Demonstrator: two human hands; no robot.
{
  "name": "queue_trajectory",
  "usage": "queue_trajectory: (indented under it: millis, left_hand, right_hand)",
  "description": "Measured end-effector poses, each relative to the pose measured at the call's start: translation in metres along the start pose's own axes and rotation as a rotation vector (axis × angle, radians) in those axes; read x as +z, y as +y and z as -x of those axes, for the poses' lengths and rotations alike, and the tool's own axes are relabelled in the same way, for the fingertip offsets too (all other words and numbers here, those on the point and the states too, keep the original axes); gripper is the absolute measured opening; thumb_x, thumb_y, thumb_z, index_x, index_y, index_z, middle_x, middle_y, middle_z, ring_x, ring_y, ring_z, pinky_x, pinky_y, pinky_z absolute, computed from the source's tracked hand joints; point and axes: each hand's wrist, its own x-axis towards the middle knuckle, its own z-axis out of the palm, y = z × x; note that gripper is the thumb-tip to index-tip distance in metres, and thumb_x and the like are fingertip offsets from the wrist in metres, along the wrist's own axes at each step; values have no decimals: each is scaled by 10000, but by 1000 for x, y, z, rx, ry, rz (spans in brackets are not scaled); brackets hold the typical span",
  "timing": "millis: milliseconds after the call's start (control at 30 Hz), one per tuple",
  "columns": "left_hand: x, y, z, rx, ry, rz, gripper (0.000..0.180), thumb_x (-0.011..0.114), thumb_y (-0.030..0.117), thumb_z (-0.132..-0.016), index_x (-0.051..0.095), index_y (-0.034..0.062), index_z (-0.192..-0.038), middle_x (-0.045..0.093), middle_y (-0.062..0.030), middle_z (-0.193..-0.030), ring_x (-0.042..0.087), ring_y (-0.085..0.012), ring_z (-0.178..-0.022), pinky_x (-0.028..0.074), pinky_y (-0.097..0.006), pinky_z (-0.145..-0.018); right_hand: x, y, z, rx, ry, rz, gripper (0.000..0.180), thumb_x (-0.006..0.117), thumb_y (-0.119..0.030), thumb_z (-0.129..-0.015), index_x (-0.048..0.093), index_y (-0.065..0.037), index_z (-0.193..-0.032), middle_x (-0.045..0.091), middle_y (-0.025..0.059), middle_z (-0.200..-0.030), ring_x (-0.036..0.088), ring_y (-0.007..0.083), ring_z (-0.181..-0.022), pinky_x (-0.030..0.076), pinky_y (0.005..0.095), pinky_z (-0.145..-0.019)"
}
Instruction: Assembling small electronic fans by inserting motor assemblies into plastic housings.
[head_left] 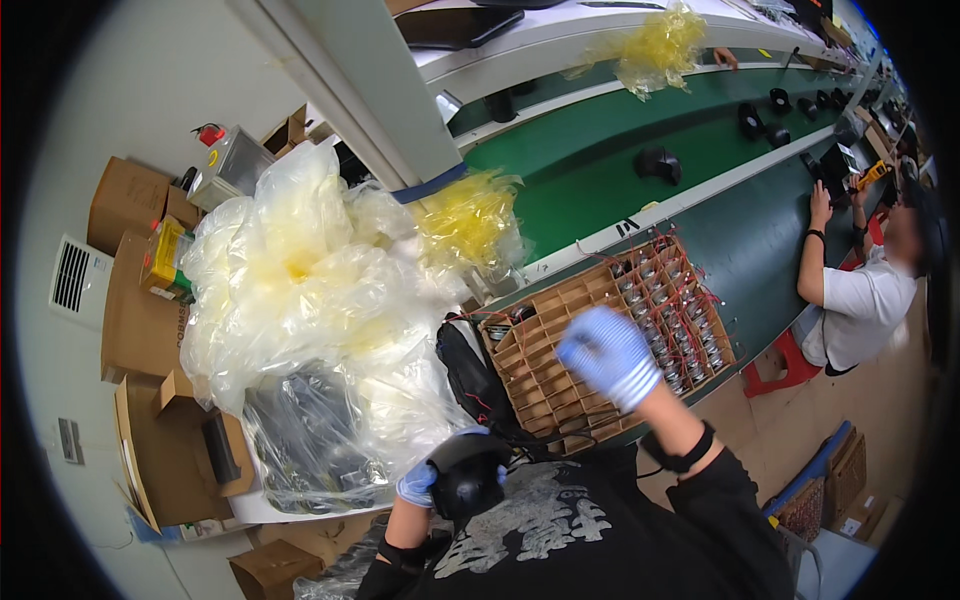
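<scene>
Close to my body, my left hand [418,484] in a blue glove grips a black rounded plastic housing [468,476], its shiny dome toward me. My right hand [608,357], in a blue-and-white striped glove, hovers over a cardboard divider box [545,385]. Its fingers are curled in and a little blurred; whatever they may hold is hidden. Small round metal parts with red wires [672,325] fill the box's right-hand cells, while many cells on the left hold nothing visible. A black bag-like bundle [472,375] lies against the box's left side.
Clear plastic bags [290,270] heap up on the left. Yellow plastic film [470,222] hangs by a post. Beyond the box runs a green conveyor belt [560,170] carrying black housings [658,165]. A co-worker [868,265] sits at the right by a red stool [785,368].
</scene>
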Motion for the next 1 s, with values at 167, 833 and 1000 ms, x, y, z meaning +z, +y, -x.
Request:
queue_trajectory:
  millis: [167,833,1000]
  left_hand:
    - [-15,1,1,42,120,16,984,669,580,-670,291,-6,-1365,444,-236,-1288,507,-378,-1127,392,-504,-983]
    - [-47,-17,12,30,119,-52,932,697,484,-681,295,-4,-1365,451,-241,-1265,499,-352,-1133,393,-455,-992]
    - [-42,-16,12,59,147,-95,935,691,493,-683,298,-21,-1358,457,-236,-1261,509,-339,-1123,409,-427,-982]
  right_hand:
    - [-7,127,32,480,-72,677,294,653,-379,-766,673,-105,-870,625,123,-868,603,296,-852,476,395,-786]
    - [-59,45,61,342,53,-308,119,674,-96,-785,606,2,-785,576,-4,-724,516,75,-648,435,223,-617]
    - [-46,32,38,321,46,-558,76,672,-58,-789,637,-13,-839,585,-6,-731,500,51,-629,418,196,-575]
